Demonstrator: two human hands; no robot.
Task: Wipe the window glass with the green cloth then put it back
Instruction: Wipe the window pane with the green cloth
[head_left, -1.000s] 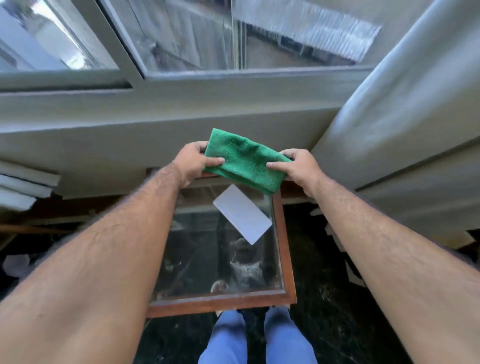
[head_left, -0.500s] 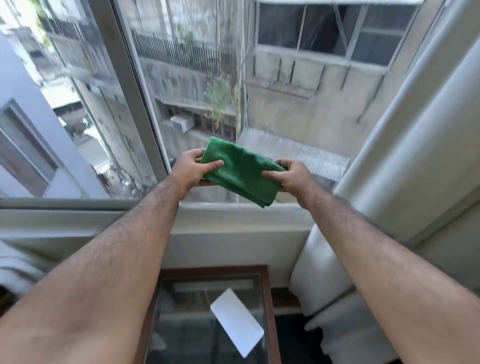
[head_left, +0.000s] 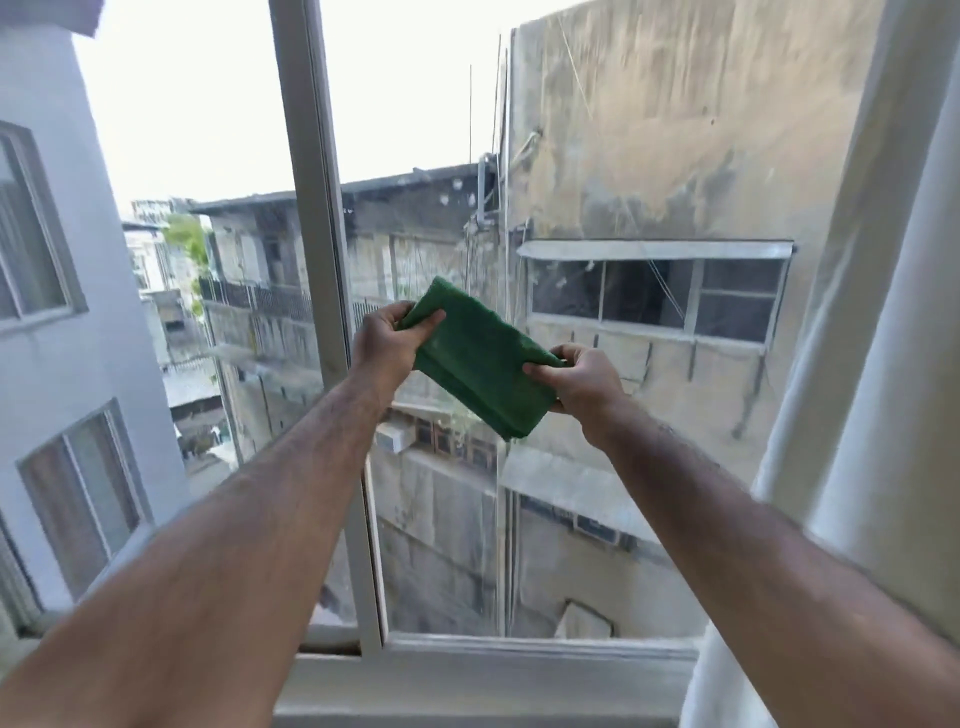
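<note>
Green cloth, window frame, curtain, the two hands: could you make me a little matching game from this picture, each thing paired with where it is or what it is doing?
Things:
1. green cloth
2. window frame post
3. curtain
4. left hand

Descriptions:
A. hangs pale along the right edge
B. pinches the cloth's upper left end
C. stands upright between two panes
D. folded, held between both hands

Pairs: 1-D, 2-C, 3-A, 4-B

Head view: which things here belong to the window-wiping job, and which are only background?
In the job: green cloth, held folded by left hand and right hand; window glass.

Background: white window frame, curtain, buildings outside.
</note>
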